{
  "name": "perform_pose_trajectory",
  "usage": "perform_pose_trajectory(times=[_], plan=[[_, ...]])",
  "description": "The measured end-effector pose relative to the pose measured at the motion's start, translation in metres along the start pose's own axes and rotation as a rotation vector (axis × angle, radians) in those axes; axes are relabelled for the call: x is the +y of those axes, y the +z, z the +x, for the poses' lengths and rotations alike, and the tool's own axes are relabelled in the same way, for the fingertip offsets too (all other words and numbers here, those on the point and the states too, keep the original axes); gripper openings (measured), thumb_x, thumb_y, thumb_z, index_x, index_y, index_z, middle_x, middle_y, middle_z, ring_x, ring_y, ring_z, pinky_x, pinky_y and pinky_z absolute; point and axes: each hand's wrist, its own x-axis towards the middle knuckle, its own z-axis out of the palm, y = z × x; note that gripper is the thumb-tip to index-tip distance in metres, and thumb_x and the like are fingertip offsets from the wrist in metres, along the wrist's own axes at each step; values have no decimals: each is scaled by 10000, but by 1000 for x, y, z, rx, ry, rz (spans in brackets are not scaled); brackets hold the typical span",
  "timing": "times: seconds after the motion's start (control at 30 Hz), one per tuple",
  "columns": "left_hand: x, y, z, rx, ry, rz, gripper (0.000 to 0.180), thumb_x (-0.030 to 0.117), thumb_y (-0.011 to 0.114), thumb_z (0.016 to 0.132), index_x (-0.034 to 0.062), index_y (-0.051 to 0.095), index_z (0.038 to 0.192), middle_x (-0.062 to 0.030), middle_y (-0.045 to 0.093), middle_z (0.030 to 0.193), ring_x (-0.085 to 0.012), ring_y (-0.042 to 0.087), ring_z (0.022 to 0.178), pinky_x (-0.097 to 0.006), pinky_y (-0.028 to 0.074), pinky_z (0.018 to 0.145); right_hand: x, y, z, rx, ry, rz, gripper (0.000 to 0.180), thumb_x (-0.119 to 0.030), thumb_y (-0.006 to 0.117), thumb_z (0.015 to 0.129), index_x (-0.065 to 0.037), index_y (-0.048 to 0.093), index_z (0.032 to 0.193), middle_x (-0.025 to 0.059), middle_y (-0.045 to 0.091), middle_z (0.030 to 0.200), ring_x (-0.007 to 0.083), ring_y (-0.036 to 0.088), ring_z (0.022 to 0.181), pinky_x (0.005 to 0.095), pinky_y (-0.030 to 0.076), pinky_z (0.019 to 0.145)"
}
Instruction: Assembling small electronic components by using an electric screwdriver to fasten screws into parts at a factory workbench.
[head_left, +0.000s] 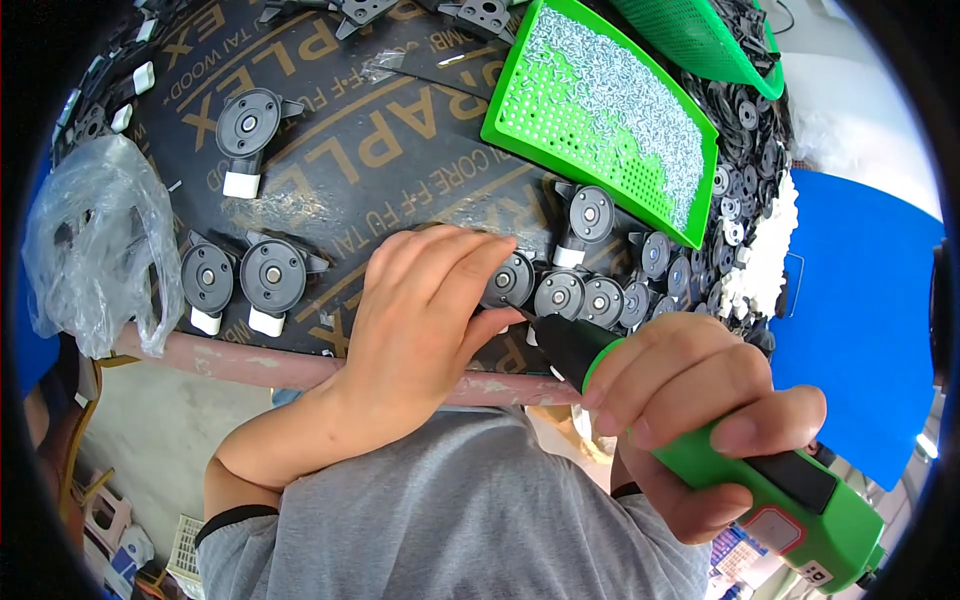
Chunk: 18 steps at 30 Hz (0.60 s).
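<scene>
My left hand (415, 305) is closed around a dark grey round part (510, 282) with screw holes and a metal centre, near the table's front edge. Its fingers cover much of that part. In my right hand (695, 385) is a green and black electric screwdriver (700, 455), its black nose pointing up and left. The bit's tip reaches the lower edge of the round part; whether it sits in a screw cannot be made out. Just right of it stand several similar round parts (559, 295), one with a white tab (569, 257).
A green perforated tray (620, 185) of small silver screws lies beyond my hands. Loose black parts (745, 112) and white pieces (775, 245) pile up at the right. More grey round parts (273, 275) and a clear plastic bag (100, 240) are at the left.
</scene>
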Motion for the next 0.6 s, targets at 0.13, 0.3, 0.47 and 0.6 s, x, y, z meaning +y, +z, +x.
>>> perform_pose_trajectory(times=[0.13, 0.3, 0.47, 0.6], plan=[[0, 1, -1, 14, -11, 43, 557, 213, 798, 751, 49, 602, 1245, -99, 624, 1176, -317, 576, 1122, -451, 430, 984, 1, -3, 6, -76, 35, 24, 399, -329, 659, 974, -60, 407, 1128, 108, 566, 810, 211, 610, 589, 328, 542, 482], [5, -7, -2, 6, 55, 68, 609, 239, 796, 728, 42, 607, 1272, -105, 606, 1281, -324, 538, 1231, -470, 432, 1019, -16, -29, 18, -91, 39, 57, 499, -414, 723, 922, -113, 478, 1236, 61, 575, 886, 265, 603, 908, 404, 559, 781], [18, -92, -10, -144, 39, 584, 640, 266, 734, 730, 60, 614, 1324, -74, 584, 1400, -348, 440, 1390, -554, 343, 1110, -25, -51, 36, 158, 87, -152, 324, -333, 522, 996, -111, 548, 1231, 66, 528, 885, 240, 501, 839, 431, 473, 809], [-6, -122, -11, -266, 95, 733, 624, 72, 754, 692, 85, 628, 1302, -77, 618, 1356, -336, 501, 1349, -555, 332, 1149, 0, -64, 41, 347, 39, 23, 234, -215, 426, 1016, -89, 560, 1161, 80, 512, 762, 203, 494, 625, 373, 449, 616]])
